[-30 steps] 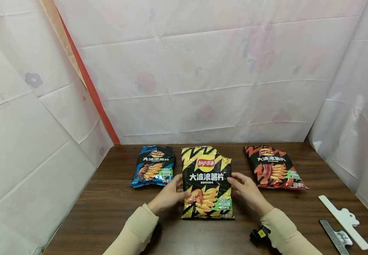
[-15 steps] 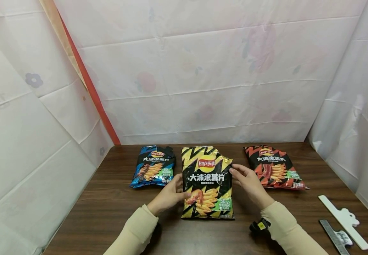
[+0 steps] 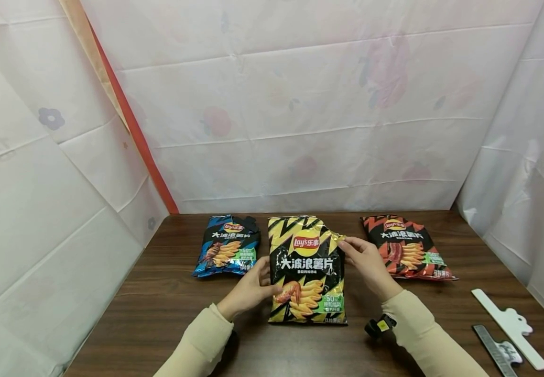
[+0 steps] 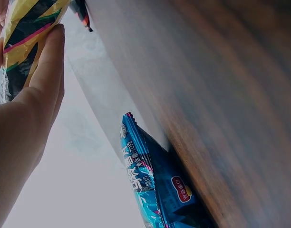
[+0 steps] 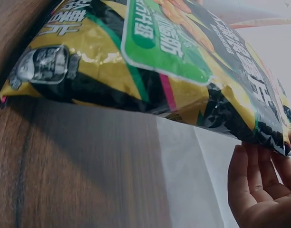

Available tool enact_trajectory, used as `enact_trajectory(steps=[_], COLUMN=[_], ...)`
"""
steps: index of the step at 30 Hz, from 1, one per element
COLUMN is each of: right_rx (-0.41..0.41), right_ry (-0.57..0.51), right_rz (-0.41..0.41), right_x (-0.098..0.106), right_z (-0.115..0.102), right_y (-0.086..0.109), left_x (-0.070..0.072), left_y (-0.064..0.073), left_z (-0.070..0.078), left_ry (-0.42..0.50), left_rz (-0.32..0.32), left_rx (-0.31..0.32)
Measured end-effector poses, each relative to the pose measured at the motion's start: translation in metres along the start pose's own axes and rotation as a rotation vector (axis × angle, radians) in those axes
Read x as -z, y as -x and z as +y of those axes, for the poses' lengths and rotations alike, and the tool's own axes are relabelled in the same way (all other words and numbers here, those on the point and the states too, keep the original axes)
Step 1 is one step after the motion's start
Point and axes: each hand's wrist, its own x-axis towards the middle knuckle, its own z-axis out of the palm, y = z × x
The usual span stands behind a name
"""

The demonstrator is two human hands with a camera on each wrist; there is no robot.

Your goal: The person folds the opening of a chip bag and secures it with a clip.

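Note:
A yellow-and-black chip bag point(image 3: 306, 269) stands leaning back at the middle of the table, its front facing me. Its top right corner is torn away. My left hand point(image 3: 247, 292) grips the left edge, thumb on the front; the left wrist view shows the fingers point(image 4: 48, 61) behind the bag. With thumb and fingertips, my right hand point(image 3: 368, 266) pinches the right edge just below the tear. In the right wrist view this hand point(image 5: 259, 190) is at the bag's far end, and the bag's lower end touches the wood.
A blue chip bag point(image 3: 227, 246) lies at the left, a red chip bag point(image 3: 406, 248) at the right. Two clips, one white point(image 3: 508, 327) and one dark grey point(image 3: 493, 351), lie near the right table edge. White cloth point(image 3: 300, 131) hangs behind and at both sides.
My right hand has slid up the bag's right edge, from beside the lettering to just below the torn corner. My left hand has stayed in place, and the bag has barely shifted.

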Motion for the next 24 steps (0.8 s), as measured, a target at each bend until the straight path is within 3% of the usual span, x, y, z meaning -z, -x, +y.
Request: enact_trajectory(steps=[19,24], right_rx=[0.012,0.006], right_ry=[-0.084,-0.084], right_rz=[0.02,0.028], right_x=[-0.0037,-0.0023], right_z=[-0.0025,-0.0027], right_y=[0.0007,0.0014], left_x=[0.0022,0.0036], left_y=[0.0045,0.0049], left_z=[0.0023,0.0029], left_ry=[-0.031,-0.05], left_rz=[-0.001,0.028], left_rx=[0.027,0.03])
